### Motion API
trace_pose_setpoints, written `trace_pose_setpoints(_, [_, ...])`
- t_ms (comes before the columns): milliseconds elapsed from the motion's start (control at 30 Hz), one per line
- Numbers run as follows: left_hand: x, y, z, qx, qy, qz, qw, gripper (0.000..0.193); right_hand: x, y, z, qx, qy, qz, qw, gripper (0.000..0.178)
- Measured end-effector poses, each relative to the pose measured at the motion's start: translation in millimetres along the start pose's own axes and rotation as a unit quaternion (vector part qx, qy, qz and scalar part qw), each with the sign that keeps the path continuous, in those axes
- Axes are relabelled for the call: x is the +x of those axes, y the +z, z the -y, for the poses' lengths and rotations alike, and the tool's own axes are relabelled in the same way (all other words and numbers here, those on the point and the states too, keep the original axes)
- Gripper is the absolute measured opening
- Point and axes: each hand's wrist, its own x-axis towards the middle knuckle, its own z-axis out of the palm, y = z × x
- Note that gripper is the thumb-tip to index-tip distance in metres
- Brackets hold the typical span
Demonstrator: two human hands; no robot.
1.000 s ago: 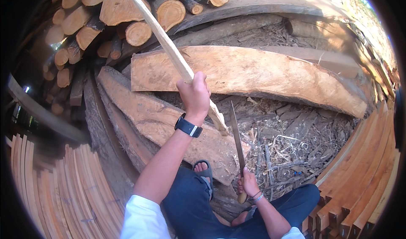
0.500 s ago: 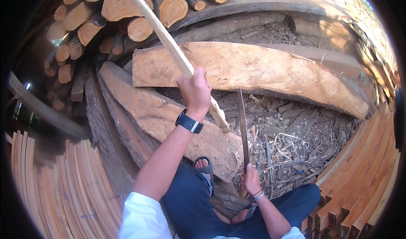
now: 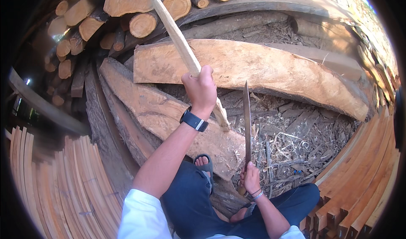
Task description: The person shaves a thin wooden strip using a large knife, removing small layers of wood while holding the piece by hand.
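A pale wooden stick (image 3: 179, 42) is clasped in the left grip (image 3: 200, 88), the fingers being wrapped round it toward its near end. The longer part is extended from the grip to the far left, across the far slab (image 3: 253, 65) and in front of the piled logs (image 3: 142, 25), where it is cut off by the edge of the view. Only a short length is left showing on the near right side of the grip, its roughly hewn end seen over the near slab (image 3: 156, 107); whether the slab is touched by it cannot be told. A machete (image 3: 248, 124) is grasped by its handle in the right grip (image 3: 250, 178), which is placed nearer and farther right than the left one. The blade is pointed toward the far side, just right of the stick's hewn end and apart from it, and its tip is seen close to the near edge of the far slab. The left wrist is circled by a dark watch (image 3: 194, 119). To the right of the blade the ground is strewn with wood shavings (image 3: 292, 148), and sawn boards (image 3: 359, 175) are stacked at the near right.
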Motion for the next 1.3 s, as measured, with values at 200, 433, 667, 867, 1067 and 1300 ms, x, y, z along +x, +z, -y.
trace_pose_setpoints(200, [-1, 2, -1, 0.001, -0.005, -0.012, 1.0, 0.033, -1, -10, -29, -0.119, 0.119, 0.017, 0.986, 0.056])
trace_pose_setpoints(433, [2, 0, 2, -0.007, 0.008, -0.021, 1.0, 0.036, 0, -1, 0, 0.046, 0.037, -0.003, 0.998, 0.052])
trace_pose_setpoints(667, [3, -1, 4, 0.007, 0.013, -0.021, 1.0, 0.035, 6, -10, -39, -0.131, 0.053, 0.017, 0.99, 0.056])
trace_pose_setpoints(867, [2, -3, 0, -0.01, -0.01, -0.046, 0.999, 0.035, -3, 8, -2, -0.012, 0.021, -0.016, 1.0, 0.056])
trace_pose_setpoints(1067, [2, 5, -12, -0.032, -0.033, -0.059, 0.997, 0.036, 8, -7, -36, -0.177, 0.058, 0.046, 0.981, 0.051])
trace_pose_setpoints(1300, [1, 5, -15, -0.103, -0.055, -0.04, 0.992, 0.034, 15, -10, -24, -0.038, 0.093, 0.029, 0.994, 0.052])
